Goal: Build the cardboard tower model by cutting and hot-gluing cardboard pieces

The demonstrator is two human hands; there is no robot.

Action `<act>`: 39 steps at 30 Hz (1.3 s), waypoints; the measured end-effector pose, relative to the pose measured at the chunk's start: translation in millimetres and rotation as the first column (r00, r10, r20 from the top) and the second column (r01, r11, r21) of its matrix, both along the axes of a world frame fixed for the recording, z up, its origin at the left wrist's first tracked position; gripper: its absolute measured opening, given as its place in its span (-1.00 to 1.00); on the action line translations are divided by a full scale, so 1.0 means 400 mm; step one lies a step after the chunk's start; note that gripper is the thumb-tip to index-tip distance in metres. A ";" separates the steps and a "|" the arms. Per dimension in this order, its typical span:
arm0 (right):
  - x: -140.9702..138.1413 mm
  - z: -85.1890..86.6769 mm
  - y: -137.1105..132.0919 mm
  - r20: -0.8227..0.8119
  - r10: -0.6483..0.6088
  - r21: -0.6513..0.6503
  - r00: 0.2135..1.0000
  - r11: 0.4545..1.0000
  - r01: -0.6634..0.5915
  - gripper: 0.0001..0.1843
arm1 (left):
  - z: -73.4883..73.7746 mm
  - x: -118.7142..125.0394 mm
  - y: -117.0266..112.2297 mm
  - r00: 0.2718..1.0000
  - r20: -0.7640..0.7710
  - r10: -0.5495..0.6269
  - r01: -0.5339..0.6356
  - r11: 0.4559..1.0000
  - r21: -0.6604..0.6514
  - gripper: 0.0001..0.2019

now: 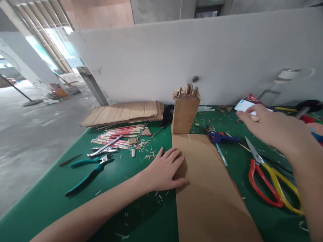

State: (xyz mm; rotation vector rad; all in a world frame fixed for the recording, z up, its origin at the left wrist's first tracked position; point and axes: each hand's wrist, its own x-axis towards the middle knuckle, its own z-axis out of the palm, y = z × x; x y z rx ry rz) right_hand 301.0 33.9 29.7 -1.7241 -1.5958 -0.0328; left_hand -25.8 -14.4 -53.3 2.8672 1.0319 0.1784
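Observation:
My left hand (165, 169) lies flat with its fingers spread on the left edge of a long brown cardboard sheet (209, 191) on the green table. My right hand (270, 129) reaches out over the right side, fingers extended toward a white phone (243, 105) at the back; whether it touches the phone is unclear. A small upright cardboard box (185, 112) stuffed with cardboard pieces stands at the far end of the sheet.
Teal pliers (87, 168), metal tools and a bundle of red-and-white chopstick packets (118, 136) lie left. Flat corrugated cardboard (123, 112) sits at the back left. A blue tool (222, 137) and red and yellow scissors (271, 183) lie right. A white partition (202, 57) stands behind.

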 end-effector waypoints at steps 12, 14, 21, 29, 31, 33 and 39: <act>-0.276 -0.115 -0.360 0.261 0.618 -0.416 0.742 0.765 -0.491 -0.57 | 0.082 0.070 -0.225 0.688 0.412 0.597 0.100 0.484 -0.870 -0.54; -0.325 -0.135 -0.397 0.253 0.649 -0.442 0.717 0.737 -0.511 -0.55 | 0.069 0.084 -0.258 0.538 0.361 0.762 0.209 0.294 -0.933 -0.58; -0.347 -0.153 -0.385 0.053 0.716 -0.437 0.696 0.644 -0.628 -0.14 | 0.048 0.068 -0.248 0.416 0.496 0.762 0.292 0.404 -0.867 -0.68; -0.362 -0.200 -0.334 -0.561 0.601 -0.136 0.569 0.611 -0.780 -0.18 | 0.082 -0.025 -0.075 0.691 0.552 0.467 -0.100 0.818 -0.566 -0.74; -0.363 -0.222 -0.319 -0.618 0.542 -0.067 0.570 0.685 -0.725 -0.30 | 0.085 -0.054 -0.028 0.738 0.472 0.483 -0.198 0.823 -0.533 -0.69; -0.352 -0.236 -0.299 -0.677 0.480 -0.029 0.558 0.740 -0.672 -0.36 | 0.087 -0.082 0.007 0.810 0.331 0.485 -0.352 0.852 -0.388 -0.63; -0.210 -0.161 -0.243 -0.248 0.370 -0.120 0.895 0.905 -0.407 -0.65 | 0.090 -0.138 0.049 0.856 -0.106 0.506 -0.507 0.862 0.022 -0.69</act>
